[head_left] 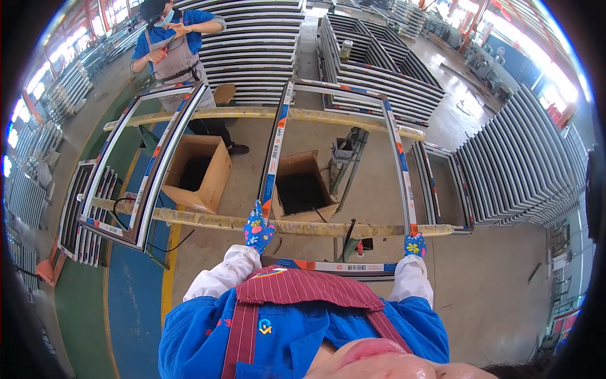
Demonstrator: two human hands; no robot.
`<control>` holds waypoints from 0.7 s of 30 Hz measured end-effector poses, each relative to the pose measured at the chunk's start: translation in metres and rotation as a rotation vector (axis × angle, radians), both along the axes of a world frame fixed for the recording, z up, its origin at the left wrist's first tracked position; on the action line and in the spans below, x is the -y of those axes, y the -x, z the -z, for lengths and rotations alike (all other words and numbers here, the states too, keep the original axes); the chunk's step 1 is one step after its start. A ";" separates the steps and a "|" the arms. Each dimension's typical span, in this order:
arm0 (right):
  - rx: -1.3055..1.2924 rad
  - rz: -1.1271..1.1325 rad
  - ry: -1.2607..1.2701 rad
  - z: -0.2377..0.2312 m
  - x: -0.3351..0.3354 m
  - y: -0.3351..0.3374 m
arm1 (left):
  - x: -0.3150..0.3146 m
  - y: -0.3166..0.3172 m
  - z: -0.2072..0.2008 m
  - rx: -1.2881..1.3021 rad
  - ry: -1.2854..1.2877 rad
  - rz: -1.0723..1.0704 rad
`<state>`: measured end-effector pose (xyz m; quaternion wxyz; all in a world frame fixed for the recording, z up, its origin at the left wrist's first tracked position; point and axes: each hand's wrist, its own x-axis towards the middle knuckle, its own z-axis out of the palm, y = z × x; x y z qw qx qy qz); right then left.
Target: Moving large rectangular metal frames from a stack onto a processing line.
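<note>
A large rectangular window frame (273, 151), dark with white, blue and orange protective tape, lies across two padded bars in front of me. My left hand (257, 231), in a blue flowered glove, grips its left side close to the near corner. Its index finger points forward along the profile. Gloved alike, my right hand (415, 245) is closed around the right side near the other near corner. The near edge of the frame sits against my red striped apron (309, 289). The padded near bar (315, 226) and far bar (328, 117) pass beneath the frame.
To the left, a second frame (165, 146) rests on the same bars. Two cardboard boxes (214, 189) stand on the floor below. A co-worker (173, 50) holding a red-handled tool stands at the far left. Frame stacks (527, 158) rise at the right and behind.
</note>
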<state>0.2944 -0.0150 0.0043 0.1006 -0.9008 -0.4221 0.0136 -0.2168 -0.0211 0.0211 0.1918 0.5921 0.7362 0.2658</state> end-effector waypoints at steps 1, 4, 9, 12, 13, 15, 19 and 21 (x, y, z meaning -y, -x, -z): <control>0.002 0.004 0.001 0.001 -0.001 0.000 | 0.000 0.000 0.001 0.008 -0.001 -0.001; 0.005 0.010 -0.010 0.006 -0.001 -0.004 | 0.000 0.000 0.003 -0.010 -0.047 0.007; 0.046 0.003 -0.021 0.015 -0.001 -0.009 | 0.000 -0.001 0.001 0.000 -0.035 0.009; 0.034 -0.013 -0.017 0.005 -0.002 -0.001 | 0.001 0.001 0.001 -0.012 -0.038 0.003; 0.006 -0.016 -0.010 0.002 -0.003 0.003 | 0.002 0.002 0.000 -0.005 -0.030 0.000; 0.011 -0.006 -0.018 0.007 -0.001 -0.004 | 0.001 -0.001 0.000 -0.007 -0.032 0.007; -0.025 -0.003 0.002 0.000 -0.001 0.001 | 0.001 0.000 0.001 -0.076 -0.059 0.007; 0.009 0.009 -0.011 0.004 -0.001 -0.001 | 0.001 0.000 0.003 -0.090 -0.072 0.010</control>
